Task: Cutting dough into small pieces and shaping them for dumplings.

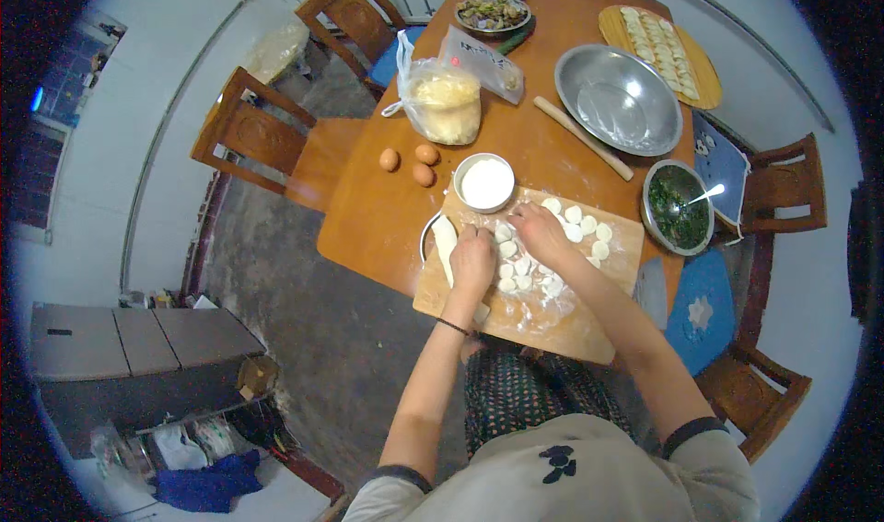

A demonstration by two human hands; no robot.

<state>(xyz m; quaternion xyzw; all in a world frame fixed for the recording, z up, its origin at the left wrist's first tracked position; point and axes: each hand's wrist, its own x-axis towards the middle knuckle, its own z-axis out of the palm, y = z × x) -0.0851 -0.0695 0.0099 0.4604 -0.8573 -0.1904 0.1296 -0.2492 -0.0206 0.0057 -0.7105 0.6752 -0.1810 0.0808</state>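
A floured wooden cutting board (532,339) lies at the table's near edge, under both hands. My left hand (474,256) is curled low over the board, between a long strip of dough (445,239) and small dough pieces (507,249). My right hand (542,228) bends its fingers down by those pieces, close to a white bowl of flour (486,184). What either hand's fingertips hold is hidden. Flattened dough rounds (588,225) lie to the right of my right hand. More floury pieces (523,266) are scattered between my forearms.
A rolling pin (583,139) lies beyond the board, beside a large steel basin (618,101). To the right stands a bowl of chopped green filling (673,208) with a spoon. Several filled dumplings (659,49) sit on a far board. Three eggs (423,175) rest left of the flour bowl.
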